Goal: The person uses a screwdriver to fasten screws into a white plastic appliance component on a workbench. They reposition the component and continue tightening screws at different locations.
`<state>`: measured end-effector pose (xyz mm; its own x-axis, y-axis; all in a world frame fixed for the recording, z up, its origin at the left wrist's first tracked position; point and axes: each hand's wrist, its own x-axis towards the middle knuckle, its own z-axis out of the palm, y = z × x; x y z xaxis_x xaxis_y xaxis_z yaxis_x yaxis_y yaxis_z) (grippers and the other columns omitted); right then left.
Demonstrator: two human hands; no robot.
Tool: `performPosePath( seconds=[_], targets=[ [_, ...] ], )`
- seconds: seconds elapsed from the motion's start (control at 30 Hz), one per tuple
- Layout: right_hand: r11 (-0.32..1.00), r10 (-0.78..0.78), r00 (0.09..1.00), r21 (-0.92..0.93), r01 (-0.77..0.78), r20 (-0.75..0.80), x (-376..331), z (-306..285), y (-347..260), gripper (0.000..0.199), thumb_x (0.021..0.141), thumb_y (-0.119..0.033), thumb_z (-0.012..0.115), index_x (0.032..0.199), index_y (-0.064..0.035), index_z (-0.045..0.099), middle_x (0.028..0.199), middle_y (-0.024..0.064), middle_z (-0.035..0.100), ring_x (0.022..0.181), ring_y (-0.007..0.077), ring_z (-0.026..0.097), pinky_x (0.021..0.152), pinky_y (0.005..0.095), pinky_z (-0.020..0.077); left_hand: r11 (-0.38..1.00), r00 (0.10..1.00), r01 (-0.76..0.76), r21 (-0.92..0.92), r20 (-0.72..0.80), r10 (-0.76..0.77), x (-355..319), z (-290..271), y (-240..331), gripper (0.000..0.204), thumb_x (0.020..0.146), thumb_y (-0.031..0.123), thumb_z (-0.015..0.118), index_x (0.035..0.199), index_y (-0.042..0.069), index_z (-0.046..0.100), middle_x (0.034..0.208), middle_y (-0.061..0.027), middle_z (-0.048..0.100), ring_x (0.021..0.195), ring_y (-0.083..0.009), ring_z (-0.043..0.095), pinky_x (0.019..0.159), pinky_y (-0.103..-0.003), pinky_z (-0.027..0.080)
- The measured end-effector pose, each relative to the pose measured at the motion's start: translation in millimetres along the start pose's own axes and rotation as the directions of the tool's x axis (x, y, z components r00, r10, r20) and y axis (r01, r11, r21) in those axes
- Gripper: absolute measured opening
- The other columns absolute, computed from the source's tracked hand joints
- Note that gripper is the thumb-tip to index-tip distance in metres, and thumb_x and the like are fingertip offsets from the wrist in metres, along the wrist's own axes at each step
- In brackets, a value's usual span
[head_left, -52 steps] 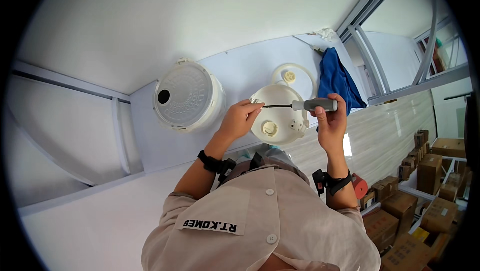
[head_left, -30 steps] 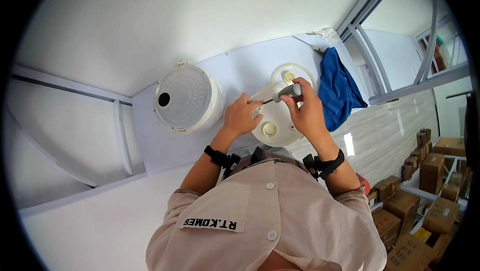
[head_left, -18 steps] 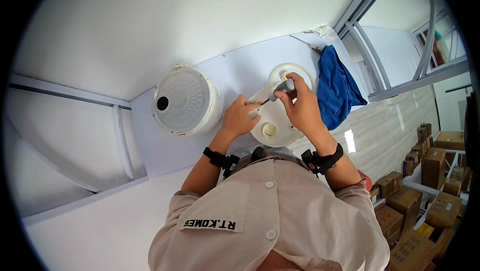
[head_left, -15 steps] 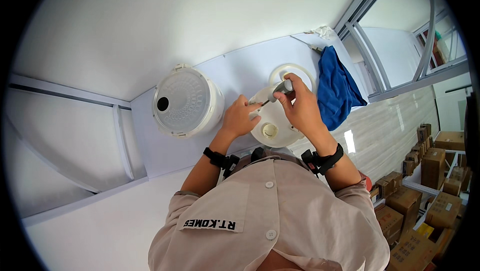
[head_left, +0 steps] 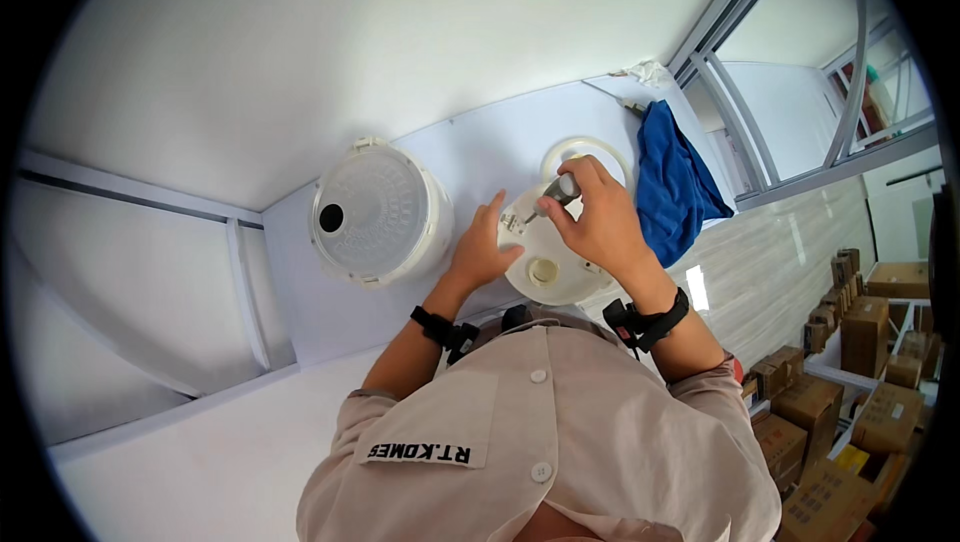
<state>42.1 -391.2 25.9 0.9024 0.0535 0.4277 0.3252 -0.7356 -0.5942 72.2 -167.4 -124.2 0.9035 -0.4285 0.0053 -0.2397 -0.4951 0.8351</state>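
A round white lid [head_left: 552, 242] lies on the table in front of me, with a round cream fitting [head_left: 543, 272] near its close edge and a small metal piece [head_left: 513, 223] at its left side. My right hand [head_left: 606, 220] is closed round the grey handle of a screwdriver [head_left: 562, 188]; its shaft slants down left toward the metal piece. Whether the tip touches anything is too small to tell. Beside the lid's left edge, my left hand [head_left: 485, 247] has its fingers apart and holds nothing.
To the left stands a white bucket [head_left: 435, 217] with a translucent lid. A white ring [head_left: 552, 155] lies behind the round lid, and a blue cloth [head_left: 675, 187] hangs over the table's right end. Another tool [head_left: 628, 104] lies at the far edge. Cardboard boxes [head_left: 806, 407] stand at right.
My left fingers have drawn back from the screwdriver's tip and spread, uncovering the metal piece. The screwdriver, still in my right hand, has shifted slightly.
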Motion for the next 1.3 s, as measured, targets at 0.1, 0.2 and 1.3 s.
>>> performPosePath(
  seconds=[0.1, 0.2, 1.3],
  targets=[
    [1.0, 0.001, 1.0, -0.019, -0.001, 0.011, 5, -3, -12, 0.041, 0.087, -0.021, 0.086, 0.118, -0.0035, 0.066, 0.098, 0.0154, 0.069, 0.082, 0.0365, 0.072, 0.069, 0.0439, 0.0577, 0.989, 0.997, 0.071, -0.129, -0.006, -0.073, 1, 12, -19, 0.06, 0.086, 0.032, 0.081, 0.134, -0.002, 0.069, 0.125, -0.0228, 0.067, 0.108, -0.042, 0.068, 0.093, -0.049, 0.056],
    [0.952, -0.025, 0.992, -0.301, 0.062, 0.126, 5, -9, -24, 0.039, 0.088, -0.028, 0.085, 0.114, -0.0037, 0.067, 0.095, 0.0147, 0.068, 0.081, 0.0333, 0.072, 0.065, 0.0424, 0.0569, 0.974, 0.977, 0.191, -0.12, 0.119, -0.177, 7, 16, -29, 0.052, 0.088, 0.034, 0.08, 0.122, -0.004, 0.074, 0.111, -0.0225, 0.076, 0.101, -0.0384, 0.074, 0.09, -0.046, 0.057],
    [0.881, 0.136, 0.96, -0.474, -0.004, 0.244, -3, 3, -55, 0.052, 0.088, -0.022, 0.079, 0.133, -0.0059, 0.059, 0.104, 0.0128, 0.064, 0.093, 0.0317, 0.067, 0.077, 0.0453, 0.0539, 0.955, 0.964, 0.261, -0.14, -0.022, -0.267, -1, 21, -24, 0.047, 0.079, 0.045, 0.085, 0.089, 0.0, 0.078, 0.077, -0.0164, 0.072, 0.07, -0.0332, 0.069, 0.067, -0.044, 0.053]
  ],
)
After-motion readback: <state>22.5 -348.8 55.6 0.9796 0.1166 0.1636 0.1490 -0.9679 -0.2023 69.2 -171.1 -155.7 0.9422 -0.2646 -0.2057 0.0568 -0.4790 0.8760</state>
